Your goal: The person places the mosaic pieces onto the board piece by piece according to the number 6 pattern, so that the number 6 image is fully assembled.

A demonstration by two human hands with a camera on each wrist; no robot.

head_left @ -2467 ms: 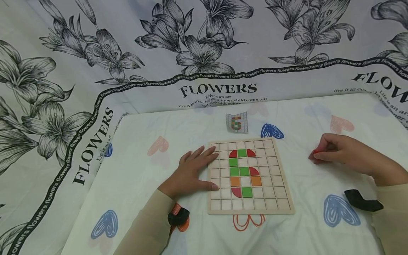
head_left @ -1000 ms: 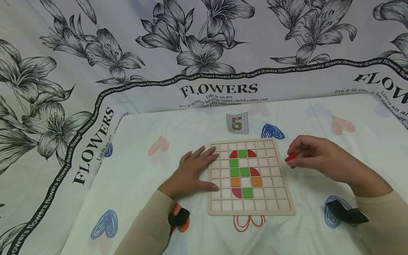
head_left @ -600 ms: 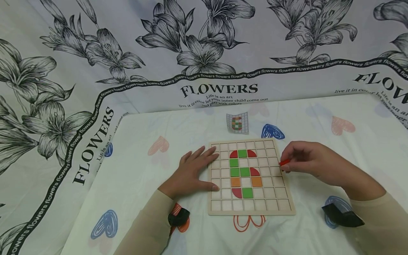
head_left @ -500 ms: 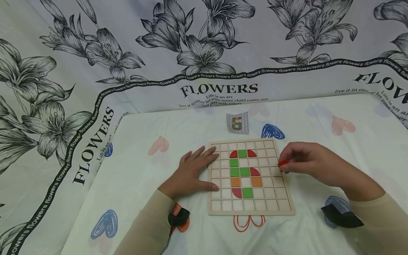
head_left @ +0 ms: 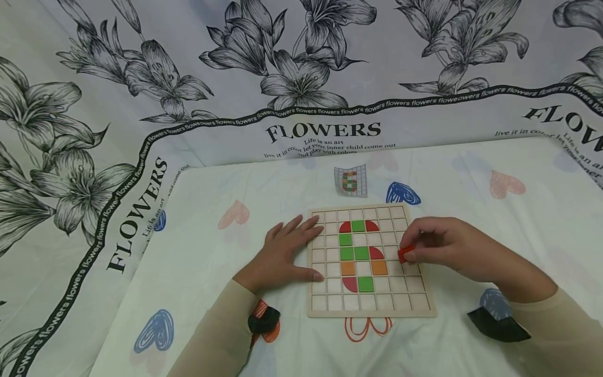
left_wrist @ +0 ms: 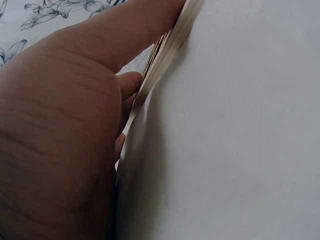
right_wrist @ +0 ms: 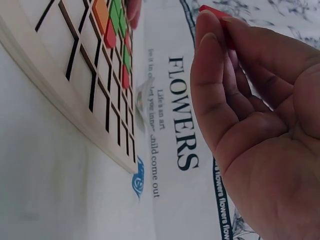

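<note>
A wooden grid board (head_left: 395, 302) lies on the white cloth in the head view. Green and orange squares and red quarter-round tiles fill some of its cells, such as a green tile (head_left: 365, 284). My left hand (head_left: 285, 256) rests with spread fingers on the board's left edge. My right hand (head_left: 449, 251) pinches a red tile (head_left: 404, 254) between thumb and fingertips, over the board's right-hand columns. In the right wrist view the red tile (right_wrist: 215, 12) shows only its edge, so its full shape is hidden.
Behind the board lies a small printed pattern card (head_left: 350, 180) showing a similar coloured figure. The white cloth (head_left: 245, 183) carries printed hearts. A flower-printed cloth (head_left: 301, 63) rises at the back.
My right hand has come leftward with the red tile, from the cloth at the right to over the board's right side. The left hand and the board stay in place.
</note>
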